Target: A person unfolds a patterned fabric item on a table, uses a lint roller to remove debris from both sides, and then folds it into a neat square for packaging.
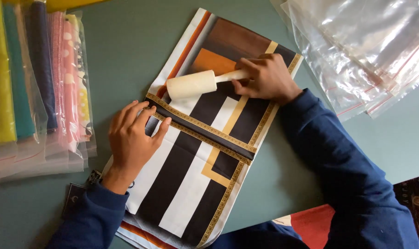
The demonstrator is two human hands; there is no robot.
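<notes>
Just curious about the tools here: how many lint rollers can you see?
1: the white lint roller lies on the patterned cloth, gripped by the right hand. Others may be hidden.

Right hand (264,79) grips white lint roller (192,85) on folded black, white and orange striped cloth (198,152) (gold patterned trim); left hand (132,136) flat on cloth, green table (126,50).

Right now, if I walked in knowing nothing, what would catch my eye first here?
Probably the boldly patterned folded cloth, striped black, white, orange and gold, lying across the middle of the green table. The right hand holds a white lint roller on its upper part, while the left hand presses flat on its left edge. Bagged colourful fabrics lie left, clear empty bags upper right.
</notes>
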